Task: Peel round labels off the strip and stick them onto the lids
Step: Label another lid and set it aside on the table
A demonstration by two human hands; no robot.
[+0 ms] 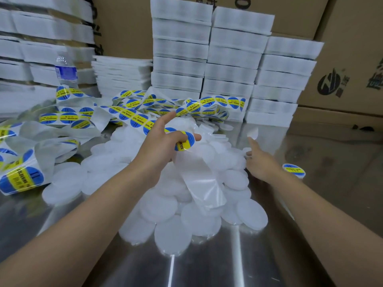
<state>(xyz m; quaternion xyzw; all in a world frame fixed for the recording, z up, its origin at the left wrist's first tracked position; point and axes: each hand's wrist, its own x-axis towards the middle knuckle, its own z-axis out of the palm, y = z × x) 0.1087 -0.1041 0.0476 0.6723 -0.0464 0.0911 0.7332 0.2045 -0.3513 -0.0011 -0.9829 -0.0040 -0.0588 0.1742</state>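
Cardboard boxes fill the background well beyond both hands, and in front of them stand stacks of white packs, the tallest straight ahead of the left hand and more far off to its left. A shiny steel bench lies under both forearms. On it, beneath and between the two hands, is a heap of plain white round lids, overlapping one another and spreading toward the person. A long strip of blue-and-yellow round labels lies in loose coils beyond and to the left of the left hand, and one run of it leads into that hand. Its bare, glossy backing hangs down from the hand over the lids. The left hand is raised above the heap with its fingers curled round the strip, the thumb lying across a round label at the edge where the backing goes bare. The right hand reaches to the right edge of the heap with straight, spread fingers, gripping nothing; whether the fingertips touch a lid cannot be told. A clear water bottle stands far left of the left hand, behind the coils. Just right of the right hand sits one labelled lid, apart from the heap.
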